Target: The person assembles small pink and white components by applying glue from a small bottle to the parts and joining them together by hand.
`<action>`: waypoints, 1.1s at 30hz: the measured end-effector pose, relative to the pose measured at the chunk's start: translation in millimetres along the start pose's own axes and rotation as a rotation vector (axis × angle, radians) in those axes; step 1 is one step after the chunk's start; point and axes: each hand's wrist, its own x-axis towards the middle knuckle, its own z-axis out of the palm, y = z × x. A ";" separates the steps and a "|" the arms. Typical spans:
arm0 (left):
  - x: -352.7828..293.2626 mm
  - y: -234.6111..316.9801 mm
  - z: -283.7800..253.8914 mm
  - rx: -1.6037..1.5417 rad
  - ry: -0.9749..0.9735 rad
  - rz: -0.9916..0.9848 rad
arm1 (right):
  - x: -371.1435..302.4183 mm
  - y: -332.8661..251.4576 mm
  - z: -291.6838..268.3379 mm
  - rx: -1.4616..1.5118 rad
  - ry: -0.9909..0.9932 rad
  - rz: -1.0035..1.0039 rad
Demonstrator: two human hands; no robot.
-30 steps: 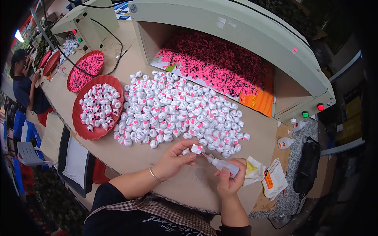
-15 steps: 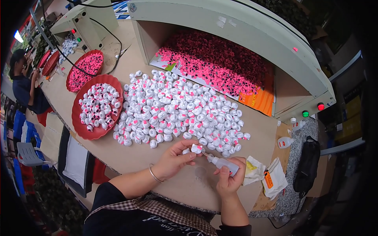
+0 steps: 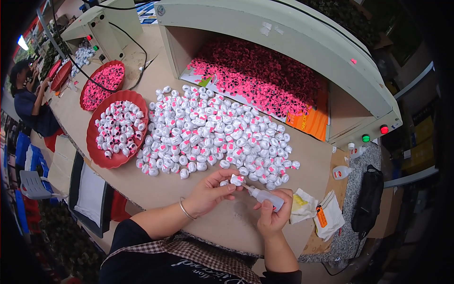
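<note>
My left hand [image 3: 211, 191] pinches a small white piece with a pink spot [image 3: 236, 180] just above the tan tabletop [image 3: 156, 189]. My right hand [image 3: 274, 213] grips a small clear squeeze bottle [image 3: 266, 197], its thin nozzle touching that piece. Just beyond my hands lies a big heap of several similar white pieces with pink marks [image 3: 213, 135].
A red tray of white pieces [image 3: 97, 151] sits at the left, another red tray with pink bits [image 3: 87, 97] behind it. A hooded machine [image 3: 283, 28] holds a bed of pink pieces [image 3: 260, 80]. Small packets [image 3: 317, 213], a second bottle [image 3: 341, 172] and a black bag [image 3: 369, 194] lie at right. Another person [image 3: 28, 102] works far left.
</note>
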 end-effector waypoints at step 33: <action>0.2 1.7 0.4 0.055 0.024 0.024 | 0.8 -4.3 -3.0 -0.093 -0.093 0.022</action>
